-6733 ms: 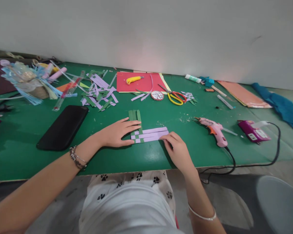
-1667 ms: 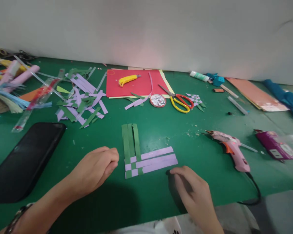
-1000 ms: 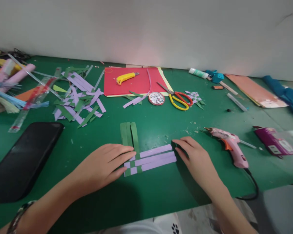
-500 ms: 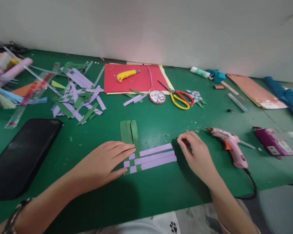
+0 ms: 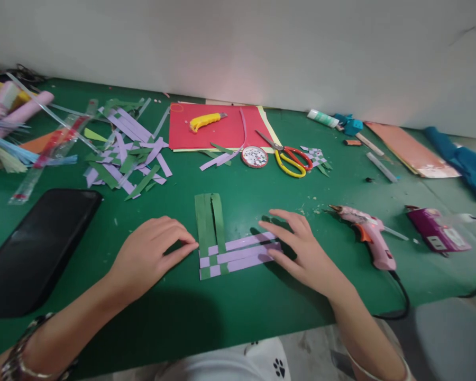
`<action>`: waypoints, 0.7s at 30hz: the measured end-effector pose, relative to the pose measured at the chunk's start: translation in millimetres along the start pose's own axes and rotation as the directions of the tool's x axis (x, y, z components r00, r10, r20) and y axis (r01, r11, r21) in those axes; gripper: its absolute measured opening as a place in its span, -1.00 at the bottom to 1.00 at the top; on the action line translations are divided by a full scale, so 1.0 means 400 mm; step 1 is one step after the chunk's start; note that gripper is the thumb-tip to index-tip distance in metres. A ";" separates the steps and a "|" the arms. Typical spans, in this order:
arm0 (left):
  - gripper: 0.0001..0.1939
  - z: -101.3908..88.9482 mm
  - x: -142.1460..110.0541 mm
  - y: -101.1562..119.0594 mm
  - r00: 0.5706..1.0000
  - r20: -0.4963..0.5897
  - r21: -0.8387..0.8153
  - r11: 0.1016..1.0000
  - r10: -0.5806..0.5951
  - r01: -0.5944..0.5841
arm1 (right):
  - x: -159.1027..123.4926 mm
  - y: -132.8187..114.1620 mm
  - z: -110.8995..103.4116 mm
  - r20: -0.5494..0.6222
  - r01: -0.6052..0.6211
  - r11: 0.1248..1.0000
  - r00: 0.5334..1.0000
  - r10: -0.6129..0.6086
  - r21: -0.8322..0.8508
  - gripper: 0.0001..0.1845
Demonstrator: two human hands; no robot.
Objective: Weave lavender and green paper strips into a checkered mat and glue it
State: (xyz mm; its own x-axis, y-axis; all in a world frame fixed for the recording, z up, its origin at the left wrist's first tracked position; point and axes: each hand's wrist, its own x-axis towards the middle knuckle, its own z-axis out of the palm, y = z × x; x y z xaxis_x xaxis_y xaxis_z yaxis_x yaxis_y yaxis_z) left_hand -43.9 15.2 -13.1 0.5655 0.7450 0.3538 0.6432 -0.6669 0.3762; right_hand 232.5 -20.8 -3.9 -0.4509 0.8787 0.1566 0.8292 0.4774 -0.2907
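Observation:
On the green table lies a small weave of lilac paper strips (image 5: 249, 255) running sideways and green paper strips (image 5: 204, 219) standing away from me. Their checkered crossing is at the left end, and the loose lilac ends point right. My left hand (image 5: 153, 259) is closed in a pinch, thumb and forefinger meeting at the weave's left edge; whether paper is between the tips is hidden. Over the right ends of the lilac strips, my right hand (image 5: 305, 248) is open with its fingers spread. Its fingertips are at the strips and hold nothing I can see.
A pink glue gun (image 5: 367, 230) with a cord lies right of my right hand; a black phone (image 5: 43, 254) lies far left. Behind are scissors (image 5: 289, 161), a yellow cutter (image 5: 206, 122) on red paper (image 5: 238, 135), a round beaded lid (image 5: 254, 157) and a paper scrap pile (image 5: 130, 153).
My left hand has come off the top of the weave, moving left to its edge and pinching. My right hand has moved left over the lilac ends and its fingers have spread.

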 end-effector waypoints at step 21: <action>-0.64 0.039 -0.011 0.017 0.910 0.240 0.044 0.933 0.337 -0.358 | -0.005 -0.033 0.019 0.092 0.124 0.977 0.990 -0.109 -0.176 -0.50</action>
State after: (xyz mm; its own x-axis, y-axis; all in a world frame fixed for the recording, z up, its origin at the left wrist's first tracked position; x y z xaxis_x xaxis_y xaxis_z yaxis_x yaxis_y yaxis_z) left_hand -33.9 7.6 -25.5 0.8557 0.4566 0.2436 0.4207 -0.8878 0.1865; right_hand 220.1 -28.9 -7.6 -0.5669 0.8177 0.1001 0.8121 0.5751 -0.0986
